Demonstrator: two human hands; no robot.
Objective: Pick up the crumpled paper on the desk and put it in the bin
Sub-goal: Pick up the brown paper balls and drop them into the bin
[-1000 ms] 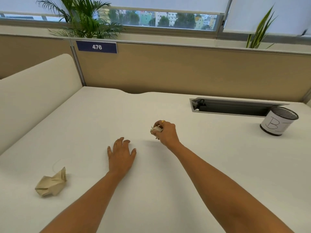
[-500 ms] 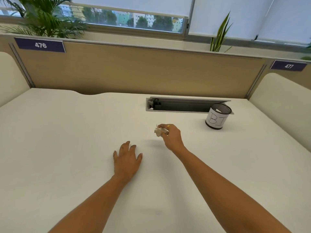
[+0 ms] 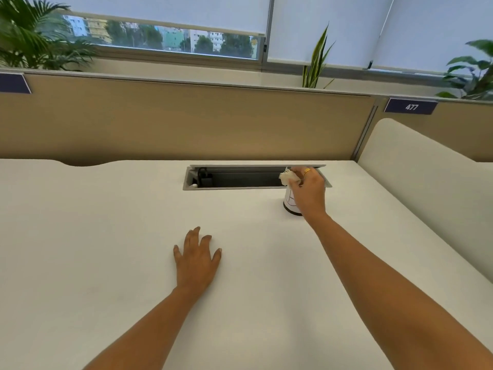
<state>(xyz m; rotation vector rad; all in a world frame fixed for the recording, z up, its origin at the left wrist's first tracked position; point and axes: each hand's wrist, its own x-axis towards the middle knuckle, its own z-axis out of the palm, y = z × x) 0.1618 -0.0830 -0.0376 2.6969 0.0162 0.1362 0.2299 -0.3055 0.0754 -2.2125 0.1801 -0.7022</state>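
Note:
My right hand [image 3: 308,190] is shut on a small crumpled paper [image 3: 287,176], whose pale edge sticks out past my fingers. The hand hovers right over the bin [image 3: 290,202], a small white cup with a dark base and black lettering, and hides most of it, including the rim. My left hand [image 3: 197,259] lies flat on the white desk [image 3: 106,249] near the middle, fingers spread, holding nothing.
An open grey cable tray [image 3: 234,177] is sunk into the desk just behind the bin. A tan partition [image 3: 186,121] closes the far edge and a cream side panel [image 3: 426,188] the right. Plants stand on the sill behind.
My right hand has carried the crumpled paper forward and to the right, from mid-desk to above the bin. The view has turned right; the second crumpled paper at the left is out of frame.

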